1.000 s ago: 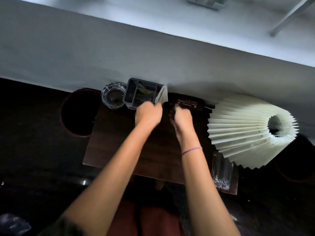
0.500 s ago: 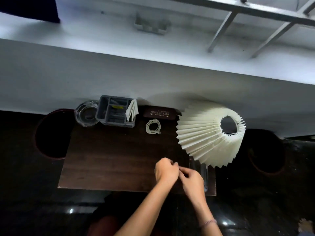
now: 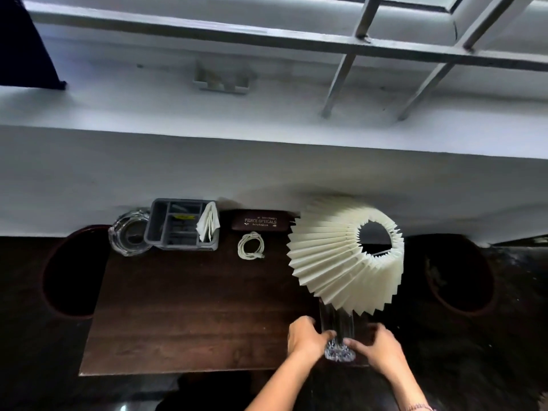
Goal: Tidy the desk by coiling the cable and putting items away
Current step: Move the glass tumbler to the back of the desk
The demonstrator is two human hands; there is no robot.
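Dim, dark floor; pale window light; wide-angle edge bending.

Lamp base (image 3: 339, 348) partly hidden by both hands; shade (image 3: 335, 256) covers its upper stem. Organizer (image 3: 181, 225) contents too dark to identify. Forearms cut off at bottom edge.

White wall (image 3: 207, 173), barred window (image 3: 385, 40), dark wooden desk (image 3: 184, 307), dark floor (image 3: 29, 366)

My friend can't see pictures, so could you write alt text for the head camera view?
Both hands, left hand and right hand, cup the glass base of a pleated lamp at the near right of a dark wooden desk. Along the far edge sit a coiled white cable, a glasses case, a grey organizer and a glass ashtray.
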